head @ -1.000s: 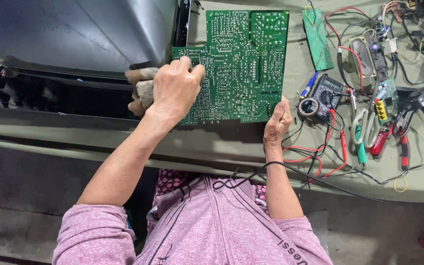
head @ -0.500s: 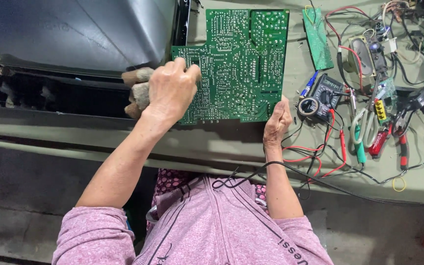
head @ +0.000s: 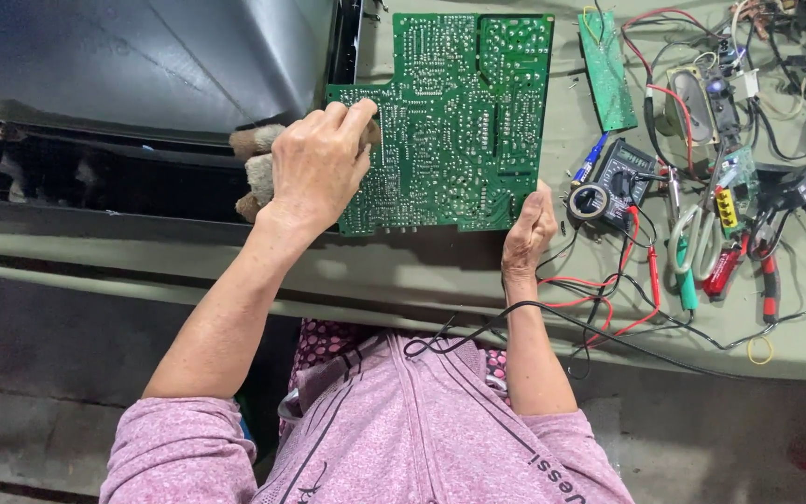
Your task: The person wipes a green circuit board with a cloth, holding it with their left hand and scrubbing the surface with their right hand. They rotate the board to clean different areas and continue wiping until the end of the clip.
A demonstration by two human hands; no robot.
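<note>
A large green circuit board, solder side up, lies on the olive-green workbench. My left hand rests on the board's left part, closed around a worn brush with a pale wooden handle that sticks out to the left. My right hand grips the board's lower right corner, thumb on top, holding it in place. Both sleeves are pink.
An open grey television casing fills the left. Right of the board lie a narrow green board, a multimeter with red and black leads, scissors, red-handled pliers and tangled wires.
My left hand with the brush has shifted slightly right and up over the board's left edge. The right hand keeps its grip on the corner.
</note>
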